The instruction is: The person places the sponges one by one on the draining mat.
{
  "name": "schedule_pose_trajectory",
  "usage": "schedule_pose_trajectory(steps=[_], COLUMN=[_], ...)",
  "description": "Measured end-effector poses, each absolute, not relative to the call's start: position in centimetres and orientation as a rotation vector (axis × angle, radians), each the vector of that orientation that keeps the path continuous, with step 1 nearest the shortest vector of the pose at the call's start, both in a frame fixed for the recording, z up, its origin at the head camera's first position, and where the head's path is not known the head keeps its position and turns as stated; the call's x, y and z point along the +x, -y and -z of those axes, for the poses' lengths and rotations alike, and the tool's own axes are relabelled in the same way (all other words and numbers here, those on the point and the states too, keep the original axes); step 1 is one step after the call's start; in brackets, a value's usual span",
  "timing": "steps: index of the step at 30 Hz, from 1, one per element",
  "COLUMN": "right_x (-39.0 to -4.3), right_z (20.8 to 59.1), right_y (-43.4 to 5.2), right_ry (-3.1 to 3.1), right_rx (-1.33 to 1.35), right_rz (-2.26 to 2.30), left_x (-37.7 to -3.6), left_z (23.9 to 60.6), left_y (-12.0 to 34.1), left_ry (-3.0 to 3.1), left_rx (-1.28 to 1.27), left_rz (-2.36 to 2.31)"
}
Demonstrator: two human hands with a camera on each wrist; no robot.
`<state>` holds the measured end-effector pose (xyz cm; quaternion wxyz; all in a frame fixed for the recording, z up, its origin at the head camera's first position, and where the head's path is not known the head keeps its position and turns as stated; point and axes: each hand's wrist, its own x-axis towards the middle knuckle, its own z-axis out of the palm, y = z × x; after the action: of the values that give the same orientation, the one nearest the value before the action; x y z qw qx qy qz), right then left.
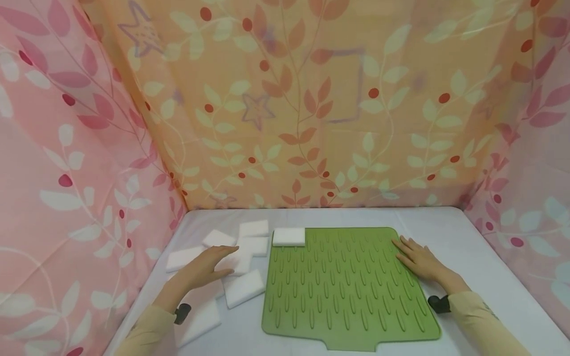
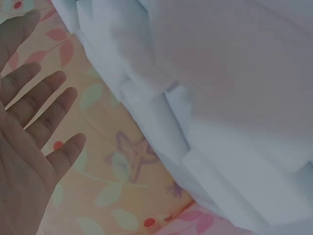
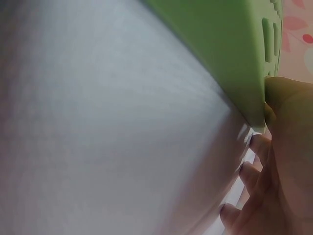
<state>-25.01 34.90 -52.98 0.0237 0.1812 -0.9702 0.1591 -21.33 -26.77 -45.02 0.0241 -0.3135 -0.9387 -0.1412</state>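
A green drying mat (image 1: pixel 347 284) with raised ridges lies flat on the table, its tab toward me. One white rectangular sponge (image 1: pixel 288 237) sits in the mat's far left corner. Several similar white sponges (image 1: pixel 244 289) are scattered left of the mat, some overlapping. My left hand (image 1: pixel 201 269) hovers above them with fingers extended and nothing held; in the left wrist view its fingers are spread. On the mat's right edge rests my right hand (image 1: pixel 423 262), fingers fairly straight. In the right wrist view its thumb touches the mat (image 3: pixel 220 44), and the other fingertips lie beside the edge.
A white cloth covers the table (image 1: pixel 463 237). Floral curtains enclose it, with an orange back curtain (image 1: pixel 285 148), a pink left curtain (image 1: pixel 89 198) and a pink right curtain (image 1: pixel 530 207). Dark wrist cameras sit on both wrists.
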Motion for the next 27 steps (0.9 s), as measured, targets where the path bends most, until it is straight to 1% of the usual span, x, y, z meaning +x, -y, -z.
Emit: schedule_pose_trajectory(steps=[17,27], right_x=[-25.1,-25.1], right_z=[52.9,53.0], right_y=[-35.0,-35.0], right_ry=[3.011,3.006], right_rx=[0.565,0.554], right_rz=[-0.509,-0.518], left_x=[-17.8,-15.5], left_z=[46.6,48.0], left_y=[28.8,29.8], left_ry=[2.978,2.967], left_rx=[-0.794,-0.764], left_rz=[0.504,0.551])
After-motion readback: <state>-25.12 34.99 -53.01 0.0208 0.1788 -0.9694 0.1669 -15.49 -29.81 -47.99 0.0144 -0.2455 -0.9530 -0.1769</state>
